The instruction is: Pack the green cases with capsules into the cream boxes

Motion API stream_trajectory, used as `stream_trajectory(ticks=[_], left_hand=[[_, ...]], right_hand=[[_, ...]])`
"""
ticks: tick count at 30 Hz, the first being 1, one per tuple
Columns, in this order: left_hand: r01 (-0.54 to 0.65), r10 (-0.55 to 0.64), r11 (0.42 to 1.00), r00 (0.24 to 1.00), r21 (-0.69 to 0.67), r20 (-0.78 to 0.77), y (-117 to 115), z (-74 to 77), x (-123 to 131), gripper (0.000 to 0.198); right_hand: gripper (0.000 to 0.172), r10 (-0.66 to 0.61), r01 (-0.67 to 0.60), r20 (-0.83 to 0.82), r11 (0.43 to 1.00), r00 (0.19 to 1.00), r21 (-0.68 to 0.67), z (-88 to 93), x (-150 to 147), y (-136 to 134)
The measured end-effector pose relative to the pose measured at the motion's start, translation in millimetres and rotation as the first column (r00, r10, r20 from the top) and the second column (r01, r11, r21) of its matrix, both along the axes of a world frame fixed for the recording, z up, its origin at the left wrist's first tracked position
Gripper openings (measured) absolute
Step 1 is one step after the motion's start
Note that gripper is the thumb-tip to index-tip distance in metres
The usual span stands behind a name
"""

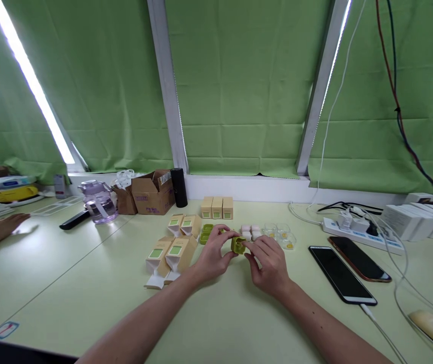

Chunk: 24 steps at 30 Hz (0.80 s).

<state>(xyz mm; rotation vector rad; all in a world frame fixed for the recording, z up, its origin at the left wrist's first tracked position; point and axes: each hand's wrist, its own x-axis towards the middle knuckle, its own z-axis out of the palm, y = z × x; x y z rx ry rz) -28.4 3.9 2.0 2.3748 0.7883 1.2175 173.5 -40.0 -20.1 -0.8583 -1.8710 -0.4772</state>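
Note:
Between my two hands, just above the table, is a small olive-green plastic tray (238, 245) with its hollow side toward me. My left hand (216, 253) grips its left side between thumb and fingers. The fingertips of my right hand (269, 263) are closed at its right edge; whether they pinch the tray or something small is too fine to tell. Behind my left hand lie similar green trays (205, 237). Past my right hand sit small pink-and-white blocks (250, 232) and clear round cups (287, 241) with yellow bits inside. Open kraft boxes (181, 254) with green labels lie left of my hands.
Closed kraft boxes (217, 208) stand at the back. A cardboard carton (153, 192), a black cylinder (179, 187) and a purple water jug (99, 202) are left. Phones (342, 275), a power strip (364, 235) and cables lie right. Another person's hand (6, 226) rests far left.

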Motion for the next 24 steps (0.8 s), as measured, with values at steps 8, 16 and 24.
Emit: stream_trajectory(ticks=[8,16,24], left_hand=[[-0.023,0.023,1.000,1.000,0.000,0.011,0,-2.3,1,0.046],[0.072,-0.061,0.990,0.994,-0.123,0.095,-2,1.9,0,0.043],[-0.033,0.104,0.919,0.981,-0.393,0.163,14,-5.7,2,0.029]], right_hand=[[0.051,0.022,-0.024,-0.026,0.996,0.999,-0.083,-3.4,-3,2],[0.054,0.054,-0.060,-0.051,0.992,0.997,-0.111,-6.9,-3,4],[0.056,0.038,-0.045,-0.073,0.995,0.997,-0.088,-7.1,-3,4]])
